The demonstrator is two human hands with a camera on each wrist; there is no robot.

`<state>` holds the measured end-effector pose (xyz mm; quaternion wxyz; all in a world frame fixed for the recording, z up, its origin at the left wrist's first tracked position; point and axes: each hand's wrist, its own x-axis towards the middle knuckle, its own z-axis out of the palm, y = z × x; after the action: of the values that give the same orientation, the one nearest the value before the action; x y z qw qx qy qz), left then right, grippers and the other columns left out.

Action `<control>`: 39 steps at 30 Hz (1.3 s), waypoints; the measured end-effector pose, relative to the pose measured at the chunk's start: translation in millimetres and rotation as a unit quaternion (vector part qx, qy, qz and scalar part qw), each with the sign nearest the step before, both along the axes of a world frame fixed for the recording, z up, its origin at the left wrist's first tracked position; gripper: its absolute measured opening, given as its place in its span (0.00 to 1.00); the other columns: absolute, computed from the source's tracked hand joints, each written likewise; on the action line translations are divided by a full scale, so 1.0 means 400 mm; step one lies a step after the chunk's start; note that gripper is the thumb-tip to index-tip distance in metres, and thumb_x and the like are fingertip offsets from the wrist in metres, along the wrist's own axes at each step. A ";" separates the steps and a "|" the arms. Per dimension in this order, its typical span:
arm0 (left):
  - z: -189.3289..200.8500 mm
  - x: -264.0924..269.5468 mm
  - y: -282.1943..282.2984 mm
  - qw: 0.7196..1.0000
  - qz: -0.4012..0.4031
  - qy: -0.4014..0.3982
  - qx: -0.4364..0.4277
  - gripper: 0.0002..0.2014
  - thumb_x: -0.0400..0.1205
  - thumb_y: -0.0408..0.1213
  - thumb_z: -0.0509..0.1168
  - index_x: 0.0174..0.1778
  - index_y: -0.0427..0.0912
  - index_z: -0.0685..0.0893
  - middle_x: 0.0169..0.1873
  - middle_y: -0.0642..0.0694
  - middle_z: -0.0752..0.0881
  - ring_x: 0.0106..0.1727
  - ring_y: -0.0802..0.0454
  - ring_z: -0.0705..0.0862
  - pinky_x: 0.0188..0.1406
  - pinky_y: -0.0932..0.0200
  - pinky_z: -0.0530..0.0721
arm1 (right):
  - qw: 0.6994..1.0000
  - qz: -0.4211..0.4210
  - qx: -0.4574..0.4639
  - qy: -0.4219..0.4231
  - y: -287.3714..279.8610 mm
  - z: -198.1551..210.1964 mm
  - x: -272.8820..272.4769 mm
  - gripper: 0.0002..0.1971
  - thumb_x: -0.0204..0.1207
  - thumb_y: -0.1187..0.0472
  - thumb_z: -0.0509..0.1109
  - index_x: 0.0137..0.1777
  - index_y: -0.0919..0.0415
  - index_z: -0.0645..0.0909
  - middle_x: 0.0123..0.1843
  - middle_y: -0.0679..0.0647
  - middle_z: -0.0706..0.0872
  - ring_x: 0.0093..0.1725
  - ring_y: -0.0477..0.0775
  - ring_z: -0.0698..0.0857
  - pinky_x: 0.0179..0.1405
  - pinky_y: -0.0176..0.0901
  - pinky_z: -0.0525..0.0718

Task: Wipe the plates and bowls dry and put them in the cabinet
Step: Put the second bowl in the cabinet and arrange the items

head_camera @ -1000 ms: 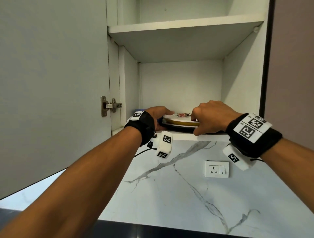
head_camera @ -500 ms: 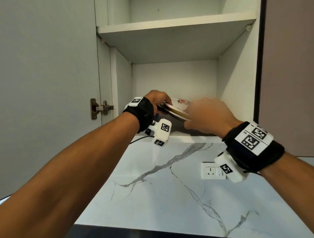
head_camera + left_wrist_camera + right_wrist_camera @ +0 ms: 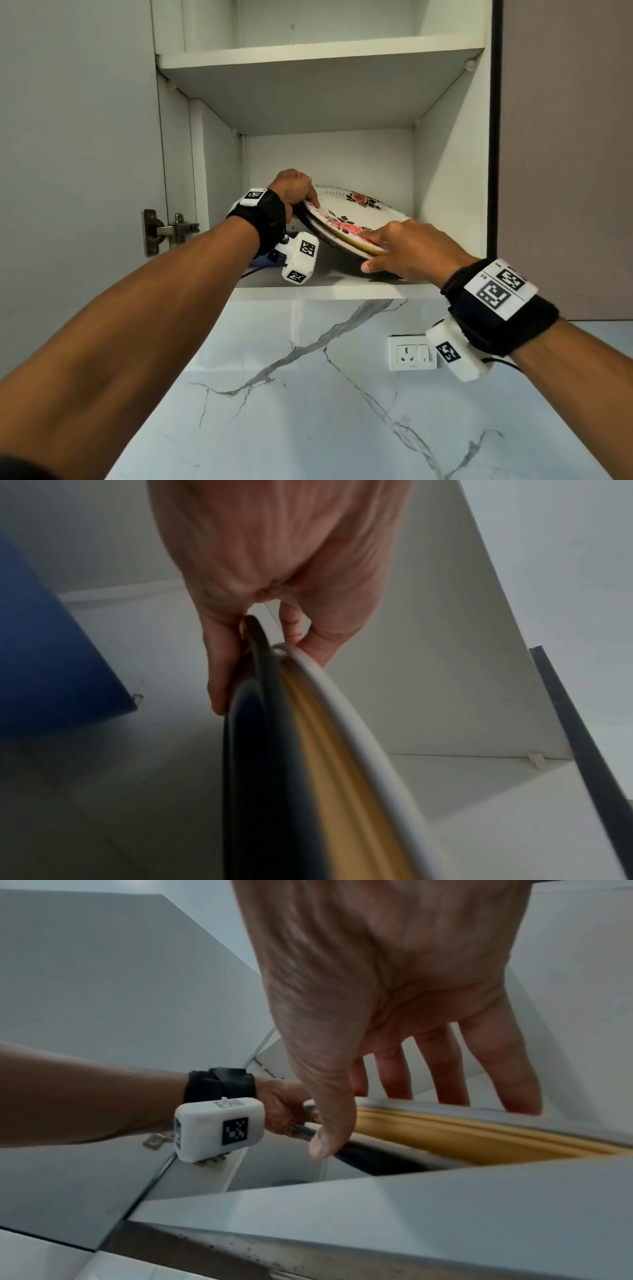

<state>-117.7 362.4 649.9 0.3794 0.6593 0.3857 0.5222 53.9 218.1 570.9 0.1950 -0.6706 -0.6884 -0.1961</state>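
Note:
A stack of plates stands tilted on the cabinet's lower shelf (image 3: 335,291). On top is a white floral plate (image 3: 356,212), under it a yellow-rimmed plate (image 3: 371,251) and a dark plate (image 3: 325,241). My left hand (image 3: 301,202) grips the stack's raised left rim, thumb on top. The left wrist view shows that left hand (image 3: 263,653) pinching the dark plate (image 3: 246,750) and the white plate (image 3: 342,710) edges. My right hand (image 3: 368,253) holds the low near-right edge, fingers on the floral plate, thumb below. In the right wrist view, the right hand (image 3: 383,1121) spans the yellow rim (image 3: 479,1139).
A blue object (image 3: 51,656) lies on the shelf left of the plates. The cabinet door (image 3: 78,154) hangs open at left on its hinge (image 3: 168,231). An upper shelf (image 3: 318,58) is above. Below the cabinet is a marble wall with a socket (image 3: 412,353).
The stack lay flat on the shelf one second ago. My left hand has raised its left rim, so it now tilts down toward my right hand. The view has tipped upward.

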 end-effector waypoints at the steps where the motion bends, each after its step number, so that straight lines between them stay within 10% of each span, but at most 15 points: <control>1: 0.003 -0.001 0.012 1.000 0.001 -0.010 0.003 0.21 0.78 0.10 0.64 0.44 0.45 0.77 0.48 0.38 0.82 0.44 0.37 0.87 0.35 0.47 0.90 | 1.000 -0.004 -0.012 -0.011 0.007 0.001 0.008 0.34 0.78 0.36 0.73 0.83 0.36 0.69 0.70 0.54 0.84 0.64 0.60 0.83 0.48 0.47 0.77; 11: 0.053 0.036 0.092 0.995 0.010 -0.058 0.076 0.25 0.72 0.07 0.64 0.39 0.47 0.75 0.44 0.39 0.81 0.50 0.34 0.83 0.39 0.46 0.89 | 0.989 -0.063 -0.030 -0.130 0.095 0.021 0.009 0.30 0.81 0.42 0.71 0.81 0.44 0.70 0.60 0.55 0.85 0.57 0.60 0.84 0.45 0.49 0.78; 17: 0.079 0.054 0.127 0.990 0.022 -0.058 0.125 0.25 0.69 0.08 0.66 0.37 0.48 0.76 0.49 0.37 0.83 0.51 0.34 0.85 0.46 0.34 0.91 | 0.982 -0.077 -0.100 -0.143 0.138 0.071 0.016 0.35 0.82 0.42 0.69 0.87 0.36 0.59 0.74 0.53 0.81 0.68 0.61 0.82 0.56 0.51 0.83; 22: 0.090 0.069 0.155 0.985 0.031 -0.056 0.163 0.24 0.66 0.09 0.65 0.35 0.47 0.75 0.49 0.37 0.84 0.49 0.36 0.84 0.42 0.38 0.89 | 0.967 -0.076 -0.183 -0.162 0.161 0.133 0.001 0.34 0.88 0.45 0.62 0.90 0.41 0.51 0.89 0.55 0.64 0.85 0.62 0.65 0.81 0.59 0.66; 39: 0.076 0.078 0.286 0.975 -0.001 -0.097 0.201 0.24 0.68 0.10 0.66 0.38 0.49 0.77 0.45 0.44 0.83 0.53 0.38 0.84 0.44 0.46 0.86 | 0.941 -0.126 -0.265 -0.170 0.310 0.200 0.031 0.37 0.87 0.43 0.64 0.90 0.46 0.50 0.89 0.54 0.63 0.87 0.59 0.63 0.85 0.55 0.59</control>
<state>-86.6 476.9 680.2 0.2753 0.6686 0.2342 0.6499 66.5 342.0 651.1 -0.1360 -0.7358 -0.6482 -0.1409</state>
